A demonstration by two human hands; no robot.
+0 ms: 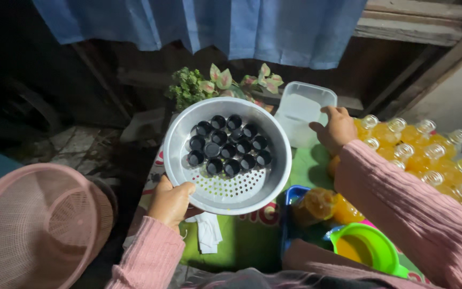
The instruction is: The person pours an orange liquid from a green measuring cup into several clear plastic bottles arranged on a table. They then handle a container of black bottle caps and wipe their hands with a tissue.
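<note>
The metal colander (274,176) was silver, dotted with small holes, and held black bottle caps (228,144). Both sleeves (402,214) were ribbed pink knit. The basket (33,230) was pale pink mesh, the funnel (370,246) bright green, the bottles (434,155) orange with clear necks, the curtain (215,24) blue, the counter (241,241) cloth green.
</note>
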